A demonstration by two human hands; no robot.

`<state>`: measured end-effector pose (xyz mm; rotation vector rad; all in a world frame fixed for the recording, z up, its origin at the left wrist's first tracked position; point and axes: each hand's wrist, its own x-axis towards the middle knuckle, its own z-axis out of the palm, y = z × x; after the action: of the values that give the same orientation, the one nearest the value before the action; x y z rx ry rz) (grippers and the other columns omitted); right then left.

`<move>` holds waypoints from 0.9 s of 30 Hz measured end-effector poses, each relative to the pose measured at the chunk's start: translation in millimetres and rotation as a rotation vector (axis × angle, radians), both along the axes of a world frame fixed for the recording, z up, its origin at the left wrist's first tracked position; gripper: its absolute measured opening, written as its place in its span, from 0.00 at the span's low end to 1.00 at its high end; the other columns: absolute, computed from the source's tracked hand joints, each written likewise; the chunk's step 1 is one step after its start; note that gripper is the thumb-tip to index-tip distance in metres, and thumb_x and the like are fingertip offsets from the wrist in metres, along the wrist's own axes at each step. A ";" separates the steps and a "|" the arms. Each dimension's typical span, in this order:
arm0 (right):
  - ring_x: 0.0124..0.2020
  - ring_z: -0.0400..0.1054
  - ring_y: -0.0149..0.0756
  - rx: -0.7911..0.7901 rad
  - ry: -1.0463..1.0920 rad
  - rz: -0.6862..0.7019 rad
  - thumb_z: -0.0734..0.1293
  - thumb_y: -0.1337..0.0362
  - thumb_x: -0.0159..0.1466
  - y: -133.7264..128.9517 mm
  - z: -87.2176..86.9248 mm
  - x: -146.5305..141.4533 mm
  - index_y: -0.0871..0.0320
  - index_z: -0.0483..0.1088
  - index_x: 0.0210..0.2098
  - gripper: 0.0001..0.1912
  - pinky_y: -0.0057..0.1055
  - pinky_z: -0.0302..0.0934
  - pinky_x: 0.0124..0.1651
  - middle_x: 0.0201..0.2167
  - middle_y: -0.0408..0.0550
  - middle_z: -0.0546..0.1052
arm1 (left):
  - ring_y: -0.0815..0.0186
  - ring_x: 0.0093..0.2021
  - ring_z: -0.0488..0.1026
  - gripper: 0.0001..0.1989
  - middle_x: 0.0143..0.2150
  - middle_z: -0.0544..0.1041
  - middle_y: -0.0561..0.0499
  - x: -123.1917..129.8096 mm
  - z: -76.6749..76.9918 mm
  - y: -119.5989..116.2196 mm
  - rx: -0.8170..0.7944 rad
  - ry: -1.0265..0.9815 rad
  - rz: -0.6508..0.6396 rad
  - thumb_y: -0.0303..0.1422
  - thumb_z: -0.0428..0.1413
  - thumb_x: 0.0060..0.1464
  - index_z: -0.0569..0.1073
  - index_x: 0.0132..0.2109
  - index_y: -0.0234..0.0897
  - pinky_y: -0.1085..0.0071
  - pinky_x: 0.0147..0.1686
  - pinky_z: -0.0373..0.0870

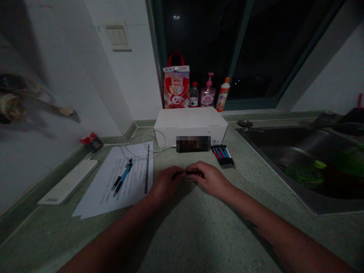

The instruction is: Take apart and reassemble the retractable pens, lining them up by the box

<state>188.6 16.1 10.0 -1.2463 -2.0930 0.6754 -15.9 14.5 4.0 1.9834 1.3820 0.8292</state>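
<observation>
My left hand (167, 185) and my right hand (209, 177) meet low over the middle of the green speckled counter (187, 231). Between them, the fingers of both hands grip a slim dark object (187, 173). Its kind cannot be made out, as the fingers cover most of it. Beyond my right hand, several pens (223, 156) with black, red, blue and white parts lie side by side. To the left of my left hand are printed sheets of paper (99, 189), with a blue-and-black pen (123, 178) and a dark pen beside it on top.
A white box (190, 120) stands at the back, a blurred-out dark item (193, 144) before it, and a white cable (136, 155) loops left. A long white case (71, 182) lies left. Bottles (208, 93) and a printed bag (176, 87) line the window. A steel sink (284, 182) lies right.
</observation>
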 end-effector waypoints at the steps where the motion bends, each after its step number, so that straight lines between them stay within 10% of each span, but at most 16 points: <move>1: 0.44 0.76 0.41 -0.010 -0.011 0.002 0.68 0.64 0.68 -0.1 0.0 -0.1 0.54 0.77 0.46 0.08 0.35 0.66 0.45 0.42 0.49 0.81 | 0.59 0.41 0.80 0.08 0.39 0.84 0.51 0.0 0.3 -0.2 0.001 -0.011 0.006 0.32 0.56 0.61 0.81 0.41 0.43 0.64 0.43 0.74; 17: 0.44 0.74 0.39 0.105 -0.077 -0.004 0.70 0.69 0.66 -1.6 0.9 2.0 0.56 0.76 0.43 0.05 0.35 0.65 0.47 0.40 0.47 0.80 | 0.60 0.39 0.80 0.07 0.38 0.84 0.50 -0.9 2.8 0.4 0.019 -0.027 0.037 0.30 0.57 0.60 0.81 0.40 0.42 0.63 0.42 0.75; 27: 0.47 0.74 0.44 0.064 -0.319 0.183 0.74 0.67 0.61 -7.8 1.3 2.7 0.52 0.78 0.40 0.08 0.38 0.65 0.48 0.41 0.48 0.80 | 0.55 0.45 0.76 0.13 0.41 0.79 0.44 -15.0 1.1 11.0 0.140 0.425 0.035 0.24 0.52 0.59 0.81 0.40 0.40 0.61 0.46 0.72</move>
<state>191.3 8.3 11.2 -1.1996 -2.4934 0.5084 -30.9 25.5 5.1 2.3461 1.6322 0.5480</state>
